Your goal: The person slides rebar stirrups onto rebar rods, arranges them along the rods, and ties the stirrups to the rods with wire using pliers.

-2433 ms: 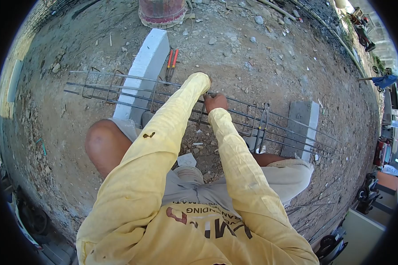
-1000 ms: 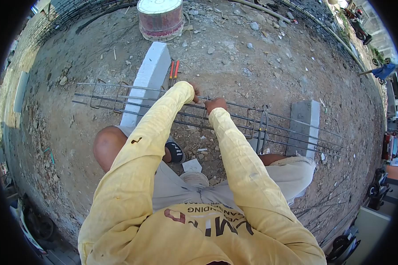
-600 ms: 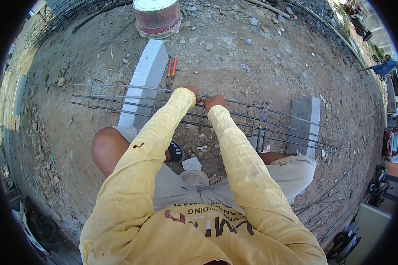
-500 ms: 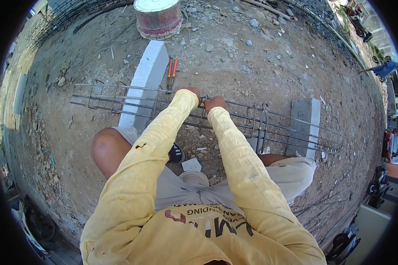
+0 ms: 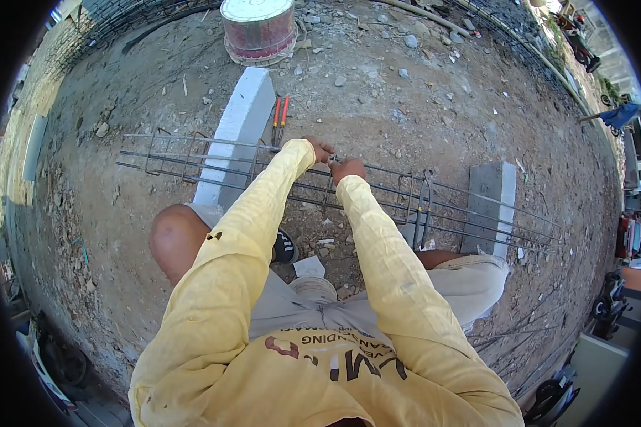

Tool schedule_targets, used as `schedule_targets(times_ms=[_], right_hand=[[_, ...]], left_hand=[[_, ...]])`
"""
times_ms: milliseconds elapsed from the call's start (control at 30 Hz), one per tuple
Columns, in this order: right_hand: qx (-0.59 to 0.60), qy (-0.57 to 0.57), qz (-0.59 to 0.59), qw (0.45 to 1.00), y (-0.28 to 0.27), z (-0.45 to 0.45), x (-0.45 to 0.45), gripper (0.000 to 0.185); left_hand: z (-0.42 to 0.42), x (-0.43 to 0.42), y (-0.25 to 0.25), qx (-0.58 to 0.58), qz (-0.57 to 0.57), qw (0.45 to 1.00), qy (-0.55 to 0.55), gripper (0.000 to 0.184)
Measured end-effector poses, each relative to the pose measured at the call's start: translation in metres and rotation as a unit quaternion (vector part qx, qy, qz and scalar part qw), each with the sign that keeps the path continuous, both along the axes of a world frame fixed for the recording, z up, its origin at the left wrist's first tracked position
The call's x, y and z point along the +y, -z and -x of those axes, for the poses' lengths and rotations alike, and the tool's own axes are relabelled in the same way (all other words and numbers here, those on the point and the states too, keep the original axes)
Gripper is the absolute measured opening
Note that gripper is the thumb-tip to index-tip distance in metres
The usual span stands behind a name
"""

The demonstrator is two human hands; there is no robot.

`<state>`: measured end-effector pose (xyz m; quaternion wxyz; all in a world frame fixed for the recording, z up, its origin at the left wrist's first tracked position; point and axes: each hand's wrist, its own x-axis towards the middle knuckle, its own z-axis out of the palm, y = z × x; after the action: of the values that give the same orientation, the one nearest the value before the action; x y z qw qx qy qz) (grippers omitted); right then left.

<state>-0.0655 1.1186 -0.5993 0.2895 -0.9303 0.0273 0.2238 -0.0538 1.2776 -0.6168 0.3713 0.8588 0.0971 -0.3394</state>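
A long cage of steel bars (image 5: 384,189) with square stirrups lies across two blocks, a white one (image 5: 236,124) at left and a grey one (image 5: 486,206) at right. My left hand (image 5: 321,150) is closed at the top bar, its fingers beside a stirrup; what they pinch is too small to make out. Right next to it, my right hand (image 5: 348,169) is closed at the same joint, and its fingertips are partly hidden. Pliers with dark handles (image 5: 423,210) hang on the cage to the right of my hands. Red-handled cutters (image 5: 280,117) lie on the ground behind the bars.
A red bucket with a pale top (image 5: 260,32) stands beyond the white block. My bent knees are on either side below the cage. A white tile piece (image 5: 309,267) lies between my legs. Thin rods (image 5: 520,331) lie at the lower right, and motorbikes stand at the right edge.
My left hand has shifted slightly around the joint, first nearer, then a little apart from my right hand. My right hand stays at the same joint. The view has tilted slightly.
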Motion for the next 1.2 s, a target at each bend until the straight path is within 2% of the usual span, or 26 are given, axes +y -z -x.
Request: schedule_targets(times_ms=[133, 233, 333, 433, 467, 533, 667, 767, 867, 967, 1100, 1133, 1200], right_hand=[[-0.002, 0.0, 0.0, 1.0, 0.0, 0.001, -0.001, 0.039], [0.014, -0.025, -0.012, 1.0, 0.002, -0.003, -0.007, 0.041], [0.072, -0.043, -0.081, 0.993, 0.01, -0.01, -0.017, 0.042], [0.059, -0.15, -0.052, 0.986, 0.002, -0.015, -0.027, 0.039], [0.034, -0.233, 0.016, 0.972, -0.002, -0.019, -0.025, 0.036], [-0.014, -0.389, 0.153, 0.908, -0.013, -0.034, -0.017, 0.033], [0.042, -0.452, 0.309, 0.836, -0.092, -0.032, 0.01, 0.027], [-0.028, -0.473, 0.355, 0.806, -0.114, -0.026, 0.022, 0.024], [-0.159, -0.58, 0.359, 0.714, -0.122, -0.036, 0.027, 0.02], [-0.224, -0.628, 0.318, 0.674, -0.11, -0.061, 0.03, 0.02], [-0.226, -0.599, 0.216, 0.737, -0.089, -0.088, 0.031, 0.018], [-0.204, -0.577, 0.202, 0.765, -0.086, -0.094, 0.03, 0.025], [-0.139, -0.505, 0.199, 0.828, -0.077, -0.098, 0.024, 0.028]], left_hand=[[0.01, 0.002, 0.025, -0.052, 0.102, 0.99, -0.084, 0.05], [0.024, -0.009, -0.027, -0.081, 0.016, 0.995, -0.051, 0.045], [0.032, -0.014, -0.031, -0.098, -0.097, 0.99, -0.018, 0.043], [0.037, -0.016, -0.035, -0.11, -0.101, 0.988, -0.027, 0.041], [0.038, -0.016, -0.036, -0.112, -0.099, 0.988, -0.028, 0.04], [0.039, -0.016, -0.04, -0.116, -0.093, 0.988, -0.029, 0.037], [0.042, -0.017, -0.046, -0.133, -0.104, 0.985, -0.024, 0.035], [0.046, -0.017, -0.041, -0.152, -0.091, 0.984, -0.035, 0.033], [0.049, -0.016, -0.034, -0.184, -0.101, 0.977, -0.039, 0.032], [0.048, -0.016, -0.04, -0.173, -0.113, 0.978, -0.026, 0.031], [0.046, -0.017, -0.032, -0.171, -0.101, 0.979, -0.032, 0.032], [0.047, -0.017, -0.032, -0.174, -0.096, 0.979, -0.037, 0.033], [0.044, -0.016, -0.035, -0.153, -0.091, 0.983, -0.045, 0.034]])
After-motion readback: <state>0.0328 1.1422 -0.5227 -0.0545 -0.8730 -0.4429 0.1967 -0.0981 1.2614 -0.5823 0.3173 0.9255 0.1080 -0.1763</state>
